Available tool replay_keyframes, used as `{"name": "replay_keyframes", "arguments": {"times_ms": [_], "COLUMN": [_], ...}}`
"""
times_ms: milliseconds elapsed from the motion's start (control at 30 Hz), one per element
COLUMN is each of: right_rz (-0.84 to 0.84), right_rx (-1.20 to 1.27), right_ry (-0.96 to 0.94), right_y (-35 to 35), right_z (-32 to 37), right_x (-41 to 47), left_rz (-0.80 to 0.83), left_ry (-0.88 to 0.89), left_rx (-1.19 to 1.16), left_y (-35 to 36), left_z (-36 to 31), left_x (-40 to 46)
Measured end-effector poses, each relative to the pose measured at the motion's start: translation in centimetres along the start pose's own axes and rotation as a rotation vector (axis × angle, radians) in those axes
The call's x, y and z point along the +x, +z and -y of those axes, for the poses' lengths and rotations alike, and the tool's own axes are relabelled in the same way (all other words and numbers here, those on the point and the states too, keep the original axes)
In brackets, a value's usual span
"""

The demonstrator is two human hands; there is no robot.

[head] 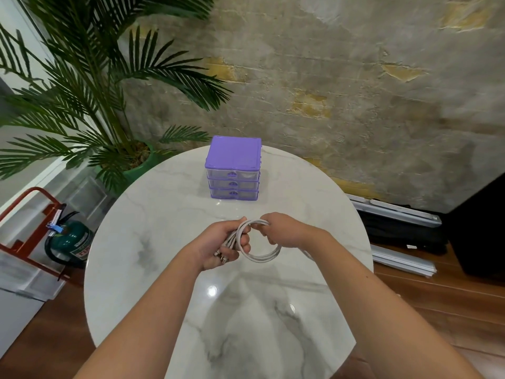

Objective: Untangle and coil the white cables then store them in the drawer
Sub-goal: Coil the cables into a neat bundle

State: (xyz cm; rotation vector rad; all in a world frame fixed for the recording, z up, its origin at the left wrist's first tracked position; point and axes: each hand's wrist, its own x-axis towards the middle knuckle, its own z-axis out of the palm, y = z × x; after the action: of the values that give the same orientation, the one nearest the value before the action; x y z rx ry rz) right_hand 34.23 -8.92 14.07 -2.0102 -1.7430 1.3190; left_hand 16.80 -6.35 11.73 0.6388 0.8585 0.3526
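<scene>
1. Cables first: the white cables [255, 242] are gathered into a round coil of several turns, held in the air just above the marble table [153, 242], at about 6 o'clock from the drawer unit.
2. Left hand [221, 246] is curled round the gathered side of the coil, with the plug ends poking out below its fingers at about 7 o'clock of the loop.
3. Right hand [276, 228] pinches the top of the coil at roughly 1 o'clock, fingers folded over the strands.
4. Purple drawer unit [233, 168] stands at the table's 12 o'clock edge, well apart from the hands; all three clear drawers look pushed in.
5. Progress, as a judgement: untangling appears finished and coiling is nearly so, since no loose length trails on the table. A short stretch of cable may run under the right wrist, but that is hard to tell.
6. Left to do: secure the coil, open a drawer, lay the cables inside and close it.
7. Something pale shows inside the top drawer, too unclear to name.
</scene>
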Motion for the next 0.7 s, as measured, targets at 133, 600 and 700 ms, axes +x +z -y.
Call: {"name": "replay_keyframes", "arguments": {"times_ms": [133,600,700], "right_rz": [-0.055,0.036,0.005], "right_rx": [0.001,0.221,0.165], "right_ry": [0.015,-0.097,-0.081], "right_y": [0.4,-0.5,-0.3], "right_z": [-0.1,-0.8,-0.8], "right_x": [0.3,-0.7,-0.5], "left_rz": [0.02,-0.052,-0.061], "left_ry": [-0.004,0.066,0.111], "left_rx": [0.006,0.181,0.229], "left_y": [0.0,-0.1,0.0], "left_z": [0.3,0.0,0.0], "left_x": [0.2,0.0,0.0]}}
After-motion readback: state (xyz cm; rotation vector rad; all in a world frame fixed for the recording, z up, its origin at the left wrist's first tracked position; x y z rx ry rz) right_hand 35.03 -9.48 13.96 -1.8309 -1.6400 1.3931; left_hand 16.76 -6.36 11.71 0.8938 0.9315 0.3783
